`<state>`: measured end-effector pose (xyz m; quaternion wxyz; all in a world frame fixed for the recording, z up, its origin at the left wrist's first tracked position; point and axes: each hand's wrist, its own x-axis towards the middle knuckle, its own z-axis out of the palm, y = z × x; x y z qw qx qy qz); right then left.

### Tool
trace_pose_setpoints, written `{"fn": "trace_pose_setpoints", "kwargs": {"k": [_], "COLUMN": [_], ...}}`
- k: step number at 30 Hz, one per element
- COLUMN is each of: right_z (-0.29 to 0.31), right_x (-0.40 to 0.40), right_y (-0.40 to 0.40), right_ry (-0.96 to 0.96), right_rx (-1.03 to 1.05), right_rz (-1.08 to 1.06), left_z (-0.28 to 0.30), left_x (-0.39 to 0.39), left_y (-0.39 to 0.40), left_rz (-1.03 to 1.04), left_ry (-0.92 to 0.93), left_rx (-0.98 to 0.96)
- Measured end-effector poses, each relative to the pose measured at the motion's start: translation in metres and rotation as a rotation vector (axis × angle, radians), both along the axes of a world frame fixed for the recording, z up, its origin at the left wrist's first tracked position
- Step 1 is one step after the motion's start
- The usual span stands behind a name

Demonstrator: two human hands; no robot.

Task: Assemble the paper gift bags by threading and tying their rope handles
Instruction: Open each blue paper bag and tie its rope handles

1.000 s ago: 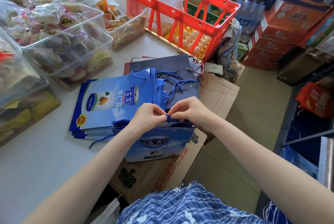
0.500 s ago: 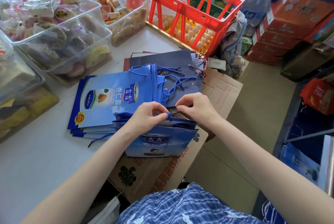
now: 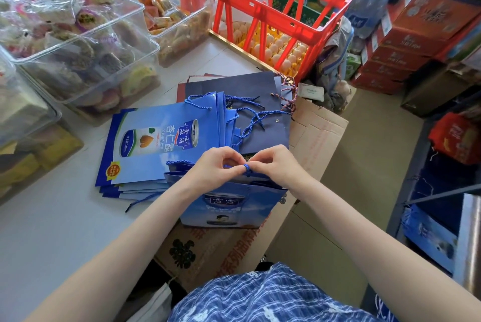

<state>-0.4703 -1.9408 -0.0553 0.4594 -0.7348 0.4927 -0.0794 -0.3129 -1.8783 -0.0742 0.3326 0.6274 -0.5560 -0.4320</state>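
Left: stack of flat blue bags [image 3: 161,144] lay on the table [image 3: 52,217], about five, exact count unclear, ropes already threaded. Centre: left hand [image 3: 210,169] and right hand [image 3: 276,165] met over one open bag [image 3: 229,204] standing at the table's edge, both pinching its blue rope [image 3: 247,170], apparently mid-knot. One handle loop looked finished; this end not yet tied. Navy bags [image 3: 250,92] behind, number unclear.

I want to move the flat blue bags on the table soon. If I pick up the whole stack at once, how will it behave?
The stack of flat bags looks thin, so it is probably light and may bend. The bags lie fanned, not squared, and look glossy, so they could slide apart. Loose rope handles stick out and may snag the dark bags underneath.
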Motion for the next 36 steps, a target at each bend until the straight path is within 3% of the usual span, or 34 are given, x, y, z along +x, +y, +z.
{"fn": "trace_pose_setpoints", "kwargs": {"k": [8, 12, 16, 20, 22, 27, 36], "right_z": [0.002, -0.006, -0.003, 0.002, 0.000, -0.009, 0.000], "right_x": [-0.012, -0.010, -0.010, -0.006, -0.003, -0.006, -0.014], "right_y": [-0.004, -0.006, -0.013, -0.015, -0.013, -0.008, -0.005], "right_ry": [-0.059, -0.050, 0.019, 0.053, 0.031, -0.103, -0.211], "right_rx": [0.070, -0.226, -0.535, -0.688, -0.624, -0.230, -0.012], "right_rz": [0.077, 0.207, 0.488, 0.601, 0.527, 0.201, 0.144], "left_z": [-0.001, 0.001, 0.005, 0.009, 0.009, 0.009, 0.000], "left_x": [0.001, 0.001, 0.005, 0.007, 0.009, 0.008, -0.002], "left_y": [-0.001, -0.002, 0.000, 0.000, -0.001, -0.004, -0.004], "left_rz": [0.056, 0.032, -0.025, -0.038, -0.048, -0.048, 0.018], "left_ry": [-0.008, 0.018, 0.075, 0.094, 0.106, 0.083, -0.130], "left_rx": [0.018, 0.027, 0.080, 0.112, 0.122, 0.077, -0.078]}}
